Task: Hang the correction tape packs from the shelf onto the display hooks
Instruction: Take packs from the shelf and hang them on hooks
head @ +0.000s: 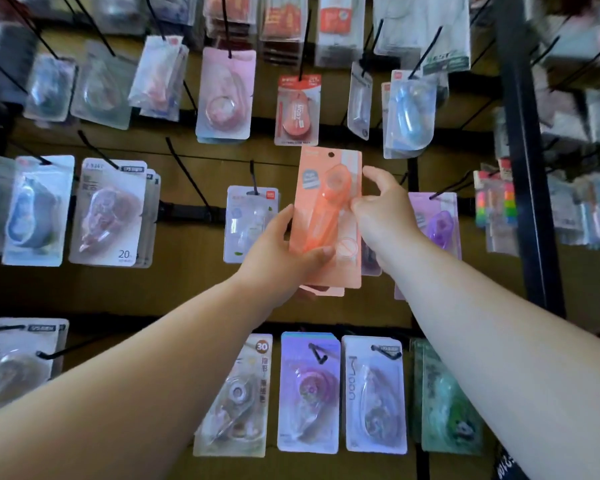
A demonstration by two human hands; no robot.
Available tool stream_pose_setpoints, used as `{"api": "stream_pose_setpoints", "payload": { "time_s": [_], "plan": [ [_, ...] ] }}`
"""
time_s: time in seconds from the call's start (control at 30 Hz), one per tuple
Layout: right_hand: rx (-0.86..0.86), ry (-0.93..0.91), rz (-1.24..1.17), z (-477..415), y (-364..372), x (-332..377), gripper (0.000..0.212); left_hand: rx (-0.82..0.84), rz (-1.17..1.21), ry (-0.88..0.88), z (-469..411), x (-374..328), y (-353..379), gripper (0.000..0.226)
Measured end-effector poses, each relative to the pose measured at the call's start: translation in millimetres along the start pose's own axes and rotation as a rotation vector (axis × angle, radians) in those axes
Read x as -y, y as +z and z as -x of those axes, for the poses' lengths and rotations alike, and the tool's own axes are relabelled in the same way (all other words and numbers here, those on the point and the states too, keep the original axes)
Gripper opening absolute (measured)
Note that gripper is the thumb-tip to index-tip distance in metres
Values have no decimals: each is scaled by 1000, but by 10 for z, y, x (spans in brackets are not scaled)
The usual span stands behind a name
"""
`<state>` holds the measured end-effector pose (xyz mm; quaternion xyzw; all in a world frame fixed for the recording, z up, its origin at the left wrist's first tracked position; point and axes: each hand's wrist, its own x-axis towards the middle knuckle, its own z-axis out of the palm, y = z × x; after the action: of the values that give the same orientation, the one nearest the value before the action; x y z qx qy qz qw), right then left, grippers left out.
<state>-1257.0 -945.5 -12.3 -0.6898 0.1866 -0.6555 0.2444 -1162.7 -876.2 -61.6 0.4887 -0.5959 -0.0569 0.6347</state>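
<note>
An orange correction tape pack point(329, 209) stands upright in front of the display wall, its hang hole at the top. My left hand point(284, 251) grips its lower left part, thumb across the front. More packs of the same kind point(321, 291) peek out beneath it in that hand. My right hand point(381, 206) pinches the pack's right edge at mid height. A black display hook point(404, 177) sticks out just right of the pack's top, partly hidden by my right hand.
Rows of black hooks carry other tape packs: a white one point(252, 223) to the left, a purple one point(437, 223) to the right, a red-orange one point(297, 110) above. An empty hook point(187, 174) juts out left of centre. A black upright post point(527, 150) stands at the right.
</note>
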Motion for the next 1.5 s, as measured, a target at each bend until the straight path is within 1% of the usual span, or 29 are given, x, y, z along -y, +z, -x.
{"api": "stream_pose_setpoints", "payload": {
  "time_s": [0.13,0.37,0.53,0.63,0.7,0.83,0.9,1.0,1.13,1.3,1.4,1.5],
  "plan": [
    [-28,-14,-7,-45,-41,-31,45,15,17,-6,-40,-27,65,69],
    [-2,-9,-4,-98,-80,-52,39,27,-7,-17,-82,-2,98,47],
    [26,31,29,-134,-30,-183,39,43,-78,-52,-105,88,129,53],
    [32,17,83,-148,50,-284,39,85,-133,-81,-141,210,144,53],
    [16,6,106,-181,106,-340,41,97,-167,-97,-161,290,156,58],
    [16,-8,152,-275,214,-444,37,-14,-151,-124,-247,458,119,72],
    [60,-27,195,-324,241,-515,37,-35,-163,-135,-303,531,102,71],
    [102,-41,229,-393,250,-630,41,-37,-180,-122,-385,647,113,62],
    [140,-66,253,-477,248,-786,51,-21,-180,-86,-440,818,185,53],
    [138,-73,365,-454,292,-894,62,-51,-265,-96,-525,1011,218,44],
    [179,-37,423,-390,290,-912,63,-47,-267,-103,-460,973,187,49],
    [190,-47,551,-235,190,-849,54,-75,-260,-128,-296,902,106,63]
  ]
}}
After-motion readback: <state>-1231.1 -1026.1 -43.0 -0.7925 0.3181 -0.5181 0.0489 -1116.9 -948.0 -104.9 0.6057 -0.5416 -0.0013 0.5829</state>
